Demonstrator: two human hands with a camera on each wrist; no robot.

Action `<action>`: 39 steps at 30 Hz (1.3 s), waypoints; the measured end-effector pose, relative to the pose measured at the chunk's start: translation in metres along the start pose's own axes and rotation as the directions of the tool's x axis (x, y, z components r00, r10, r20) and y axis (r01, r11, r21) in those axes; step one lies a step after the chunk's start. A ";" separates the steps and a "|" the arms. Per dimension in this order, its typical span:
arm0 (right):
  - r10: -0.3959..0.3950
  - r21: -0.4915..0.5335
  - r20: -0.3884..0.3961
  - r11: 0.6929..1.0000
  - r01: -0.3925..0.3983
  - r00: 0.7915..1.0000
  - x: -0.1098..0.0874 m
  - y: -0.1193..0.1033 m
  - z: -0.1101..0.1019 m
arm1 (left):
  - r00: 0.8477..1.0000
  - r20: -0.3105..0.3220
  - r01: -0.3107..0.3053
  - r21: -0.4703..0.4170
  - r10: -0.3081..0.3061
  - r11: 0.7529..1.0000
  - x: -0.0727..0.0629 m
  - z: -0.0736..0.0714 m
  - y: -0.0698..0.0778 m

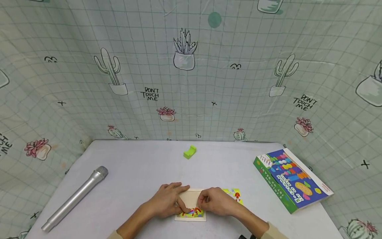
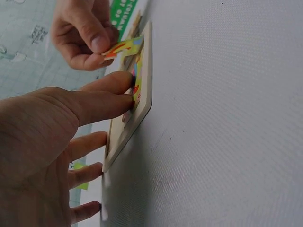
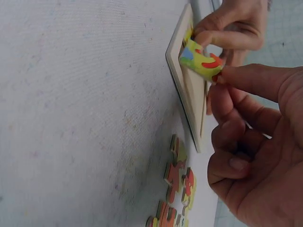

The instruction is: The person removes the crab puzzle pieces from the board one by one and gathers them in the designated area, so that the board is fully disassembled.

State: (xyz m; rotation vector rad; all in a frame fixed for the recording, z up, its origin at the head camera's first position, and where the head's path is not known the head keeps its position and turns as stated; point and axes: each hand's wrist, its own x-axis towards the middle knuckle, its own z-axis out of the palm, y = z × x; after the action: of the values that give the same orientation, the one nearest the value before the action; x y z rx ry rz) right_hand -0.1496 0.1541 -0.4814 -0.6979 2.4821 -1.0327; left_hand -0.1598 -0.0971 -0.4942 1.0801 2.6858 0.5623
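Observation:
A shallow wooden puzzle tray (image 1: 191, 198) lies on the table, with colourful puzzle pieces (image 1: 196, 212) along its near side and bare wood beyond them. My left hand (image 1: 168, 200) touches these pieces with thumb and index finger; its other fingers spread along the tray's left side. Between thumb and fingertips, my right hand (image 1: 218, 200) pinches a puzzle piece (image 3: 203, 61), yellow-green with red and blue patches. In the right wrist view that piece is tilted, one end raised, its far end overlapping the tray's corner. Loose puzzle pieces (image 3: 177, 177) lie to the tray's right, partly behind the right hand.
Farther back on the table sits a green curved block (image 1: 189, 152). To the left lies a silver microphone (image 1: 76, 197), and a blue and green toy box (image 1: 293, 179) is at the right. A dark object (image 1: 247, 237) shows at the bottom edge. Patterned cloth (image 1: 191, 83) hangs around the table.

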 end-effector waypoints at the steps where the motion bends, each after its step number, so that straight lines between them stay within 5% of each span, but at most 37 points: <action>1: -0.009 -0.001 -0.006 1.000 0.009 1.000 -0.001 0.000 -0.001 | 1.000 -0.004 -0.002 -0.001 0.002 1.000 0.000 0.000 0.000; 9: 0.012 0.024 -0.022 1.000 -0.012 1.000 -0.018 0.008 -0.017 | 1.000 -0.020 -0.007 -0.049 0.006 0.999 -0.001 0.001 -0.003; 26: 0.107 0.004 0.027 0.994 -0.107 0.994 -0.073 0.061 -0.071 | 0.999 -0.027 -0.021 -0.073 0.019 0.997 -0.002 0.000 -0.001; 39: 0.109 0.012 0.102 0.994 -0.111 0.989 -0.086 0.084 -0.077 | 0.999 -0.033 -0.019 -0.084 0.017 0.996 -0.001 0.001 -0.001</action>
State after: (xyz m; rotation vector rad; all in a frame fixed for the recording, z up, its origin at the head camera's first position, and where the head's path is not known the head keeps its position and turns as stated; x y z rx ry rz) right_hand -0.1436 0.2970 -0.4800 -0.5855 2.3927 -0.9543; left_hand -0.1595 -0.0985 -0.4955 1.0829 2.6557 0.6948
